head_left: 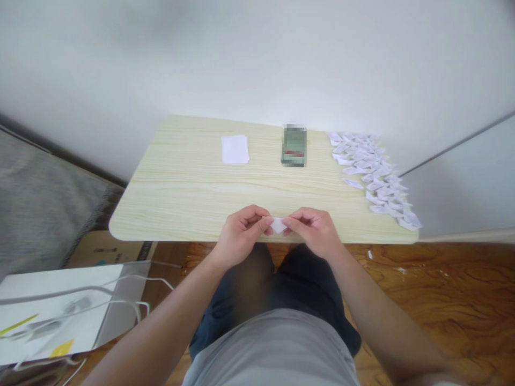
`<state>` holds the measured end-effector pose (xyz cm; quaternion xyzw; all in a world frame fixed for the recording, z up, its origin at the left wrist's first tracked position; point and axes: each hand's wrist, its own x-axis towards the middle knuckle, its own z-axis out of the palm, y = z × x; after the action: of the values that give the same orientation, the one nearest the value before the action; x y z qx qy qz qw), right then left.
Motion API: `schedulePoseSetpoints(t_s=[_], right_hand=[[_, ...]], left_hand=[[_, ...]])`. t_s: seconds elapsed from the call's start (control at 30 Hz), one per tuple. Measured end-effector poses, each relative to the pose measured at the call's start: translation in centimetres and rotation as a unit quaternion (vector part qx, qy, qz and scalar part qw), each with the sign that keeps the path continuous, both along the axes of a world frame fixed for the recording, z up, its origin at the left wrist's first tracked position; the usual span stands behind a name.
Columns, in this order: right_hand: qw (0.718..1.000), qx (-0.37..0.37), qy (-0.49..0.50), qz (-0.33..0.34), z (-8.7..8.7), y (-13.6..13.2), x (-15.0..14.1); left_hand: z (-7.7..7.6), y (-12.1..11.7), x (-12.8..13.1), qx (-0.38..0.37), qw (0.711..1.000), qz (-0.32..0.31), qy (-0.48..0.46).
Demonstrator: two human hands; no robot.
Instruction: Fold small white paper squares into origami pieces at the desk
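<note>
The upper garment (pixel 273 348) was a plain, light-grey top with shallow folds and a rounded forward outline. The lower garment (pixel 225 313) was dark navy, close to black, creased at the thighs, and was visible below the near edge of the bench (pixel 181 187). Its full length could not be determined. Both forearms (pixel 173 316) were bare and tapered toward the wrists. The left hand (pixel 243 231) and right hand (pixel 316 229) were likewise bare. Fabric weave was too blurred to identify.
</note>
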<state>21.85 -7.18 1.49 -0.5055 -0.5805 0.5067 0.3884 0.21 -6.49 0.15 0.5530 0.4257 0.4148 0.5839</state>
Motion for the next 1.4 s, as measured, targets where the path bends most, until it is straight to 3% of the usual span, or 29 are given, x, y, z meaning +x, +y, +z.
schedulePoseSetpoints(t_s=[0.47, 0.63, 0.87, 1.4], right_hand=[[0.992, 0.048, 0.096, -0.073, -1.3, 4.5, 0.1], [0.984, 0.023, 0.156, -0.088, -1.7, 4.6, -0.3], [0.982, 0.028, 0.157, -0.102, -2.2, 4.8, -0.6], [0.976, 0.018, 0.17, -0.134, -2.3, 4.9, -1.0]], left_hand=[[-0.4, 4.8, 2.0, 0.084, 0.99, 0.099, -0.056], [-0.7, 4.6, 2.5, 0.108, 0.988, 0.112, -0.013], [-1.0, 4.4, 2.5, 0.136, 0.983, 0.116, 0.04], [-0.2, 3.6, 2.9, 0.202, 0.966, 0.095, 0.128]])
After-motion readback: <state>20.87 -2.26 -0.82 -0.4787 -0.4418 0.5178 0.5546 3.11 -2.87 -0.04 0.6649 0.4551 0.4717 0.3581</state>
